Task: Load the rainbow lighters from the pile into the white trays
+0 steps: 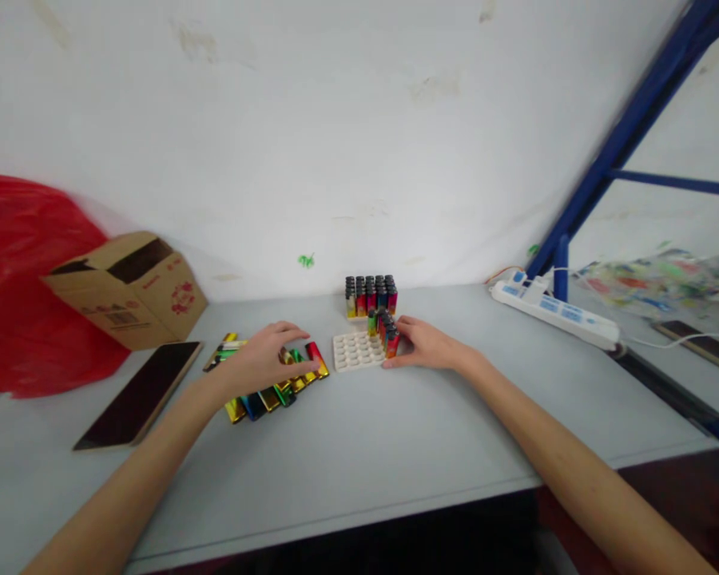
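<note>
Colourful lighters [388, 335] stand upright along the right side of a white tray [356, 351] with rows of holes. My right hand [423, 343] curls round the tray's right edge, thumb at the near corner and fingers beside the lighters. My left hand [264, 359] hovers over a pile of shiny lighters [269, 398] lying flat, its thumb and fingers spread apart. Near the left thumb tip lies a red and gold lighter [316, 358]; whether they touch is hard to tell. The left hand hides part of the pile.
Behind the tray, a block of upright lighters [371, 295] stands near the wall. At left are a phone [137, 395], an opened cardboard box [135, 291] and a red plastic bag [36, 287]. A white power strip [554, 311] lies at right by a blue metal frame [605, 160].
</note>
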`<state>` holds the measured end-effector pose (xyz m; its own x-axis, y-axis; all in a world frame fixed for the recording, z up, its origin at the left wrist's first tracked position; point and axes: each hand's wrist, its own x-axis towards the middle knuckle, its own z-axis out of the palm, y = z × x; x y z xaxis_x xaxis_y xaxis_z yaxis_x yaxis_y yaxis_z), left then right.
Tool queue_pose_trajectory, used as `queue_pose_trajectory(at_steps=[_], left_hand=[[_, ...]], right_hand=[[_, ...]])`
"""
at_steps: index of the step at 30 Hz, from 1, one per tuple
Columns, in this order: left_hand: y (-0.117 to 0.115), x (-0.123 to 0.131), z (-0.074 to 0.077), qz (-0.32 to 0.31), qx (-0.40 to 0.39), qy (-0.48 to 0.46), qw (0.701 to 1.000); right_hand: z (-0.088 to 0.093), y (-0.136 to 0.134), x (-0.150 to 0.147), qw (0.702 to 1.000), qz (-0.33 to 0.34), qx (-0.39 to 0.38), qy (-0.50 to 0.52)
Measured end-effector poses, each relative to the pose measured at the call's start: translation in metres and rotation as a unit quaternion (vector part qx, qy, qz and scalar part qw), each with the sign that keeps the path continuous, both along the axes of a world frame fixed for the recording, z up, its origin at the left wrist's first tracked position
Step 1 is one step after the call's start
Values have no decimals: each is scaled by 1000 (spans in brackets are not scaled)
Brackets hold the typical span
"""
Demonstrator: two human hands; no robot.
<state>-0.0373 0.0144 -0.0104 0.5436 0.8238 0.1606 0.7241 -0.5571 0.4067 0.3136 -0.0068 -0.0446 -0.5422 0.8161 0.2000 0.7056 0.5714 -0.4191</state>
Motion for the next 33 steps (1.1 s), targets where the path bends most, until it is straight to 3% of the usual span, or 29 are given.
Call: queue_pose_trajectory(at_steps=[7,11,13,15,18,25,28,33], left_hand=[[-15,19,-14,8,25,-13,1000],[-18,23,-6,54,9,-138,989],[-20,25,0,59,-27,-269,961],[-22,27,4,64,-87,-392,914],[-26,33,7,78,-174,-475,859],[-32,42,4,77,-262,-521,809],[-34,44,3,50,-285,-517,806],[-36,46,-3,34,-309,-470,826]], right_hand=[[2,0,1,1000,10,-2,-4],[2,0,0,1000,8,-2,-9],[3,-1,0,1000,6,-2,-10],[3,-1,0,1000,6,-2,-12],[3,-1,0,1000,4,-4,-15],[1,0,0,1000,7,-3,-10],[1,0,0,1000,11,-14,-5],[1,-1,0,1000,17,-16,11]])
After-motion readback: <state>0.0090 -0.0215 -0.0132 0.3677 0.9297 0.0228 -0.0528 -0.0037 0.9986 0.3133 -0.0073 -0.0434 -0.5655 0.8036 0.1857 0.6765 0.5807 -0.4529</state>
